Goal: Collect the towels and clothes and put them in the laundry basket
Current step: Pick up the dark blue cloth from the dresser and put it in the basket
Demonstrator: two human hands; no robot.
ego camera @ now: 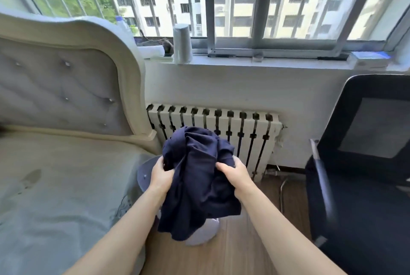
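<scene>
A bunched dark navy garment (197, 177) hangs in front of me, held by both hands. My left hand (161, 175) grips its left side and my right hand (235, 175) grips its right side. Directly below the garment stands the laundry basket (144, 175), dark-rimmed with a pale lower wall (204, 233), on the wooden floor between the bed and the radiator. The cloth hides most of the basket and its opening.
A bed with a grey sheet (55, 197) and a tufted headboard (66, 84) fills the left. A white radiator (221, 132) stands under the window sill (244, 61). A black office chair (363, 163) sits at the right. Wooden floor (233, 248) lies between them.
</scene>
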